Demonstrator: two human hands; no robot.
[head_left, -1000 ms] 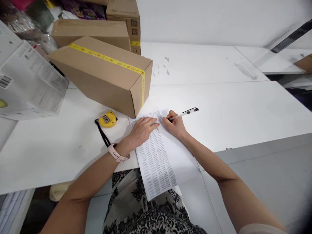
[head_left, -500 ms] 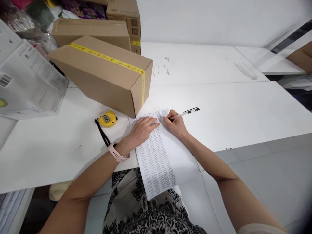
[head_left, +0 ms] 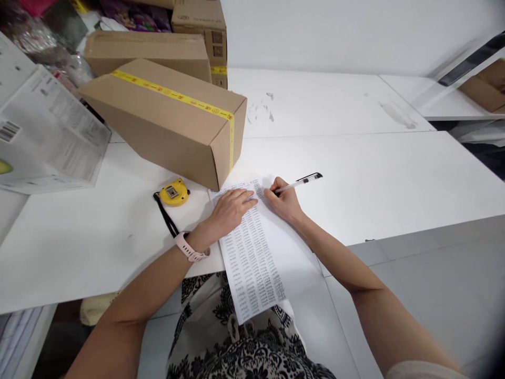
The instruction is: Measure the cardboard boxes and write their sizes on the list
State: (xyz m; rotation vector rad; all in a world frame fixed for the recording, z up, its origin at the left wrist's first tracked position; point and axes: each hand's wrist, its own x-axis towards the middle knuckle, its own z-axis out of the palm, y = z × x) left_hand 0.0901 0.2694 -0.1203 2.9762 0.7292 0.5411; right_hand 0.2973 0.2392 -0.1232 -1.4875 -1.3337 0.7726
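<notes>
A pen (head_left: 305, 181) with a clear barrel and black clip is gripped in my right hand (head_left: 284, 200); its tip is hidden by my fingers, low over the sheet's upper right. Flat on the printed paper sheet (head_left: 252, 258) lies my left hand (head_left: 232, 208), fingers stretched out across its upper part. Columns of small text cover the sheet, which hangs over the table's front edge. A yellow tape measure (head_left: 174, 192) with a black strap rests left of my left hand. Just beyond the sheet stands a taped cardboard box (head_left: 169, 116).
Behind the taped box are a second cardboard box (head_left: 148, 50) and a taller carton (head_left: 201, 21). A white printed box (head_left: 51, 126) stands at the left, with plastic-wrapped goods behind it. The white table (head_left: 347, 173) extends right, its front edge close to my right forearm.
The pen's upper end has shifted very slightly. Both hands, the sheet and the boxes keep their places.
</notes>
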